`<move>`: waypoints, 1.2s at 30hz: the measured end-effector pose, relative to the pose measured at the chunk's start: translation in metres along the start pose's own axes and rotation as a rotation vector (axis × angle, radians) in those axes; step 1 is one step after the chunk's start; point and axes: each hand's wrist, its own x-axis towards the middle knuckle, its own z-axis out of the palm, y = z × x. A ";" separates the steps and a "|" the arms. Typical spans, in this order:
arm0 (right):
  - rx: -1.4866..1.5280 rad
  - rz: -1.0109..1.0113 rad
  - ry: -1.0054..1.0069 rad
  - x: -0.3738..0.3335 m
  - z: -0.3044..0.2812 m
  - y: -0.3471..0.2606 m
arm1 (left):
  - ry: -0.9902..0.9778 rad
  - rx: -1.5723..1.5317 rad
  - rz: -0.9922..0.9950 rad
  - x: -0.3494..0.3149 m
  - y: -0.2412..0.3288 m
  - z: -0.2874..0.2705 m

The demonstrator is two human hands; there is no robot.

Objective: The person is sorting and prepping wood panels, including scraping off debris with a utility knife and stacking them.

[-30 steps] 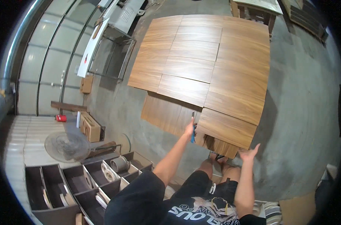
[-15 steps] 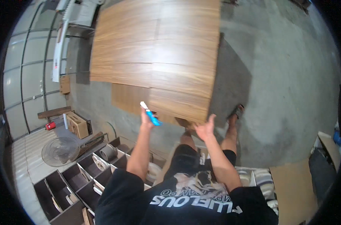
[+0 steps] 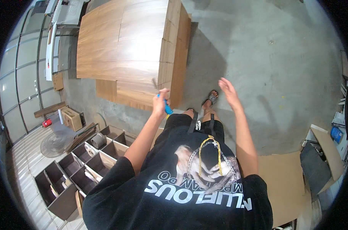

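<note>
My left hand (image 3: pixel 159 103) is closed around a small blue-handled tool (image 3: pixel 167 107). Its slim greyish end is blurred and points up over the near right corner of a stack of wood-grain boards (image 3: pixel 137 50); its exact kind cannot be made out. My right hand (image 3: pixel 228 92) is raised over the floor, right of the stack, with its fingers stretched out and nothing in it. The boards lie in layered piles, and their edges show along the stack's right side (image 3: pixel 176 57).
A divided bin (image 3: pixel 72 168) holding rolls stands at the lower left, near a round wire fan guard (image 3: pixel 56 144). Flat cardboard (image 3: pixel 279 184) lies at the lower right beside an open carton (image 3: pixel 325 153). Concrete floor (image 3: pixel 273 84) stretches to the right.
My right hand has left the stack's near edge and moved right and up. My left hand has shifted up to the stack's corner with the tool. The stack now appears further left.
</note>
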 end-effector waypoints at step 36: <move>0.088 0.749 0.584 0.262 -0.484 -0.152 | -0.137 0.904 0.683 0.527 0.457 0.763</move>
